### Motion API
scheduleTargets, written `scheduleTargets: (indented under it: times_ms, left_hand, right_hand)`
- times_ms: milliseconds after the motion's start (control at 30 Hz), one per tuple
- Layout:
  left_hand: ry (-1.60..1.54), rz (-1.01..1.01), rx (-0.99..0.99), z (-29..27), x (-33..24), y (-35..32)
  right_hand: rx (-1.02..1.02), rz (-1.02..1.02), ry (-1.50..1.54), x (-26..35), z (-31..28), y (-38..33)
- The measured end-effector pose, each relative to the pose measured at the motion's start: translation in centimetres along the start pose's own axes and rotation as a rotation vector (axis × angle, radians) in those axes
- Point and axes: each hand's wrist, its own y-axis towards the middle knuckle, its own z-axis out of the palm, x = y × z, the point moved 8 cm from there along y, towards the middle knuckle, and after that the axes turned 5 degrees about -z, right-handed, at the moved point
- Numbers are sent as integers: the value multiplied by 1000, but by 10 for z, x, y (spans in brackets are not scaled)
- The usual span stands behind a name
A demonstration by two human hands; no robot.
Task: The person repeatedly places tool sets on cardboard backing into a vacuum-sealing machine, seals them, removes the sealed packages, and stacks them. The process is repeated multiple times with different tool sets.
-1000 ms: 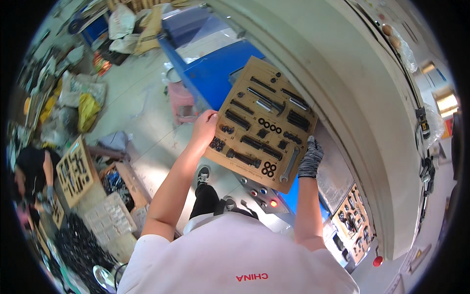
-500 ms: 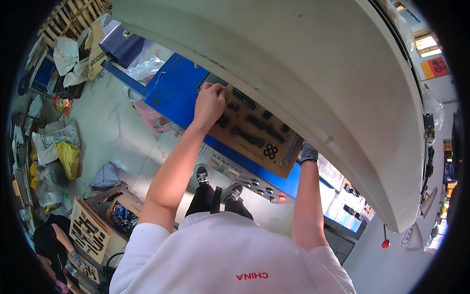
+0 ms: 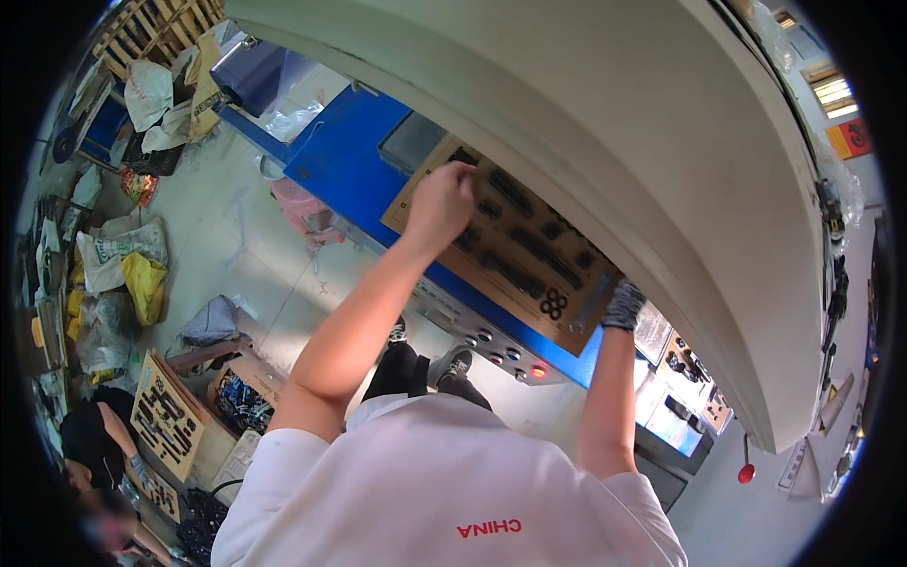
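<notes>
**Die board held on blue machine bed**

Head view: brown die board at 12 o'clock, flat under the cream hood. Left hand clenched on its upper edge; gloved right hand grasps the lower corner, steadying both ends.

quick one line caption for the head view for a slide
Both hands, bare left hand and gloved right hand, press a brown board of black parts onto a blue machine bed under a large cream cover.

Pale concrete floor, littered sacks, wooden pallets far left, ceiling lights upper right.
</notes>
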Motion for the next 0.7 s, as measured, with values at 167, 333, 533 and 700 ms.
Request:
scheduleTargets:
  times_ms: [167, 333, 533, 700]
  left_hand:
    - [-50, 38, 123, 69, -38, -65]
    - [90, 29, 275, 146, -61, -122]
    - [214, 124, 229, 195, -76, -164]
    - [232, 261, 65, 199, -76, -184]
  right_hand:
    - [-30, 65, -29, -67, -103, -7]
    - [-69, 137, -83, -145, -183, -20]
    - [-91, 155, -133, -200, -194, -28]
    - [-74, 136, -187, -216, -169, -14]
